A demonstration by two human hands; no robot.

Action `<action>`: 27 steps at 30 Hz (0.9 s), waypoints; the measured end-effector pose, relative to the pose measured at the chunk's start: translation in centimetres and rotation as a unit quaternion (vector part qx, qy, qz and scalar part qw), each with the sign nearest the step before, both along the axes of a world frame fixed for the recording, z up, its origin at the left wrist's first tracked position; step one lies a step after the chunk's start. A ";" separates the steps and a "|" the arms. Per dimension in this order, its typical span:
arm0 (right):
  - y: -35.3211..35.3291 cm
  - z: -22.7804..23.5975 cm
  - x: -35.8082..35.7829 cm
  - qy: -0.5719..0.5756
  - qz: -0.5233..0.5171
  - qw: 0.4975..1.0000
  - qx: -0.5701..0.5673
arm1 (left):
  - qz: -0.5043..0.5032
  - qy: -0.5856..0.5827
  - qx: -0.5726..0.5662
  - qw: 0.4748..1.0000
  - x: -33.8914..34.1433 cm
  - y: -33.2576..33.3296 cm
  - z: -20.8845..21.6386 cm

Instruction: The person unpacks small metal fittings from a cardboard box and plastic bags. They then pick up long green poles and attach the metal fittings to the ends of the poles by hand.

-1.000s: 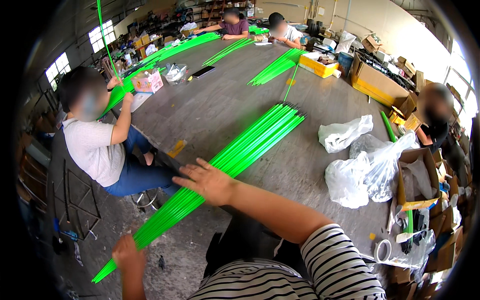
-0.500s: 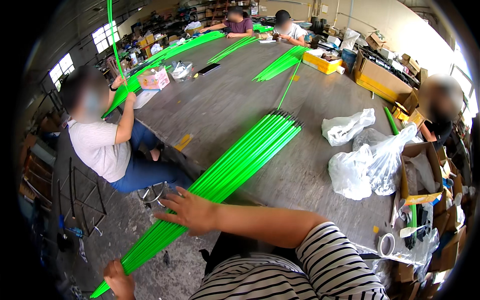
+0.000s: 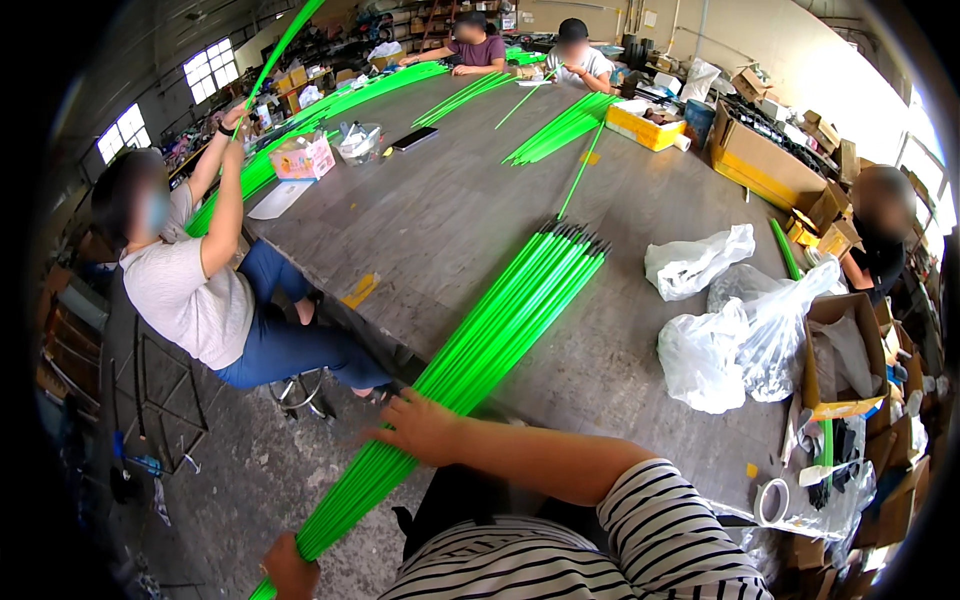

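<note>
A thick bundle of bright green rods (image 3: 500,320) with dark tips slants from the middle of the table down past its edge to the lower left. Near the bundle's lower end, my left hand (image 3: 290,568) is closed around the rods. Higher up, just off the table edge, my right hand (image 3: 425,428) lies across the top of the bundle. Its fingers are stretched out and apart, and its thumb is hidden. One loose green rod (image 3: 580,175) runs from the dark tips toward another pile of green rods (image 3: 562,130).
Plastic bags (image 3: 705,350) and an open cardboard box (image 3: 845,355) sit on the right, above a tape roll (image 3: 771,502). A seated co-worker (image 3: 190,290) at left raises green rods. Further back are a phone (image 3: 415,138), a pink box (image 3: 303,158) and a yellow bin (image 3: 645,125).
The bundle's lower end has swung right, so it lies steeper. Both my hands have shifted right with it. The left co-worker's hands have risen, and a rod now shows before a far co-worker.
</note>
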State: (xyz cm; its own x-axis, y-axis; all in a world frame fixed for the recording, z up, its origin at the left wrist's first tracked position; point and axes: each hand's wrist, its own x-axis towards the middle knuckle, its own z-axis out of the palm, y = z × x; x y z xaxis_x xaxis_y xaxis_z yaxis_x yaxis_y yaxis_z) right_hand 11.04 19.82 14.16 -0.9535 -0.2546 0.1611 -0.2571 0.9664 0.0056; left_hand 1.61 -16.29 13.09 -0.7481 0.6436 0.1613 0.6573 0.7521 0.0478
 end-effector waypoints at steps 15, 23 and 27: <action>2.6 -1.7 -0.3 0.176 0.046 0.976 -0.120 | -0.217 -0.444 -0.109 0.862 -4.0 17.7 8.7; 2.7 -2.0 -0.4 0.123 0.010 0.983 -0.135 | -0.434 -0.410 0.099 0.796 -4.4 56.3 7.4; 0.8 -6.1 -1.8 0.172 0.052 0.977 -0.119 | -0.375 -0.250 0.032 0.892 0.4 72.0 3.2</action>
